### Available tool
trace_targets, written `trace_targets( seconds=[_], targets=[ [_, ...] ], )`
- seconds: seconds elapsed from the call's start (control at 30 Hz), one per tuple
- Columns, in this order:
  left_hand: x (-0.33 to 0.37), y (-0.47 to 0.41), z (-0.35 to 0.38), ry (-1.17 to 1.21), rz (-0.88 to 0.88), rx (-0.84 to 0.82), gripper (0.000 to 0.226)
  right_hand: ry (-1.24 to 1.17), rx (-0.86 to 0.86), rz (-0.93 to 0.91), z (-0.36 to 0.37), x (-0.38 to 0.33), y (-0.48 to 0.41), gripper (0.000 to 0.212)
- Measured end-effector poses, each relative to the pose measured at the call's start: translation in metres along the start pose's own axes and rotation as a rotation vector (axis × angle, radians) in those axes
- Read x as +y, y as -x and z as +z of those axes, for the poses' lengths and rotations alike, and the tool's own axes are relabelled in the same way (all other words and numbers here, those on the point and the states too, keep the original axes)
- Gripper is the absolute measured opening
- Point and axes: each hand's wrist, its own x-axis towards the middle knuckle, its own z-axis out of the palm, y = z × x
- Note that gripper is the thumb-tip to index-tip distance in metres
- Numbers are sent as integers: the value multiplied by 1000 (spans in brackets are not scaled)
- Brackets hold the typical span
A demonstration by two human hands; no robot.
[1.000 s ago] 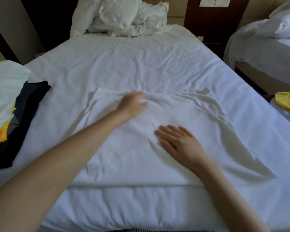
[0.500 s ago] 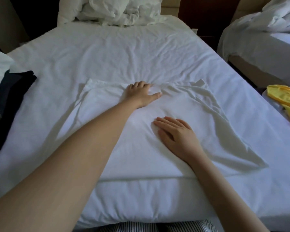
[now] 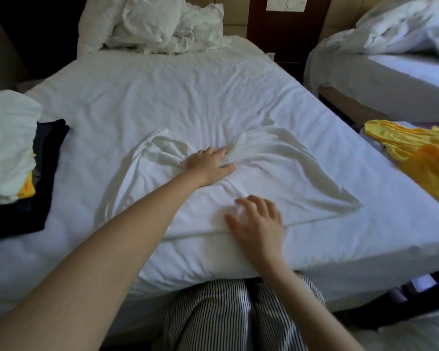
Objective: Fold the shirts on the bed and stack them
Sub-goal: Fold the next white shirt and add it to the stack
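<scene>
Head view, blurred right hand (image 3: 260,225) on white shirt (image 3: 284,171), stack (image 3: 9,148) cropped

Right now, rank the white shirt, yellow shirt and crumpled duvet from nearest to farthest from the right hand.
1. white shirt: under the right hand, front centre.
2. yellow shirt: off to the right.
3. crumpled duvet: at the far end.

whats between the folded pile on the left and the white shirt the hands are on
Only bare, wrinkled bedsheet lies between the folded pile and the white shirt; nothing else sits on that stretch, as the head view shows.
</scene>
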Motion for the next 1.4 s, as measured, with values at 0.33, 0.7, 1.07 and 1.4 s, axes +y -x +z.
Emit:
trace_targets(
  seconds=[0.33,0.7,1.07,1.4],
  targets=[
    [34,66,-24,187,20,-282,62,-155,-125,709,-15,-45,35,84],
    [58,120,-55,1495,-333,-522,19,-980,-8,1064,-46,-54,22,79],
    [19,125,-139,1823,-162,-107,19,-1665,-376,1052,-104,-17,-26,50],
    [-63,120,-194,1466,-163,-44,19,-1161,-298,634,-160,-1,-138,20]
  ],
)
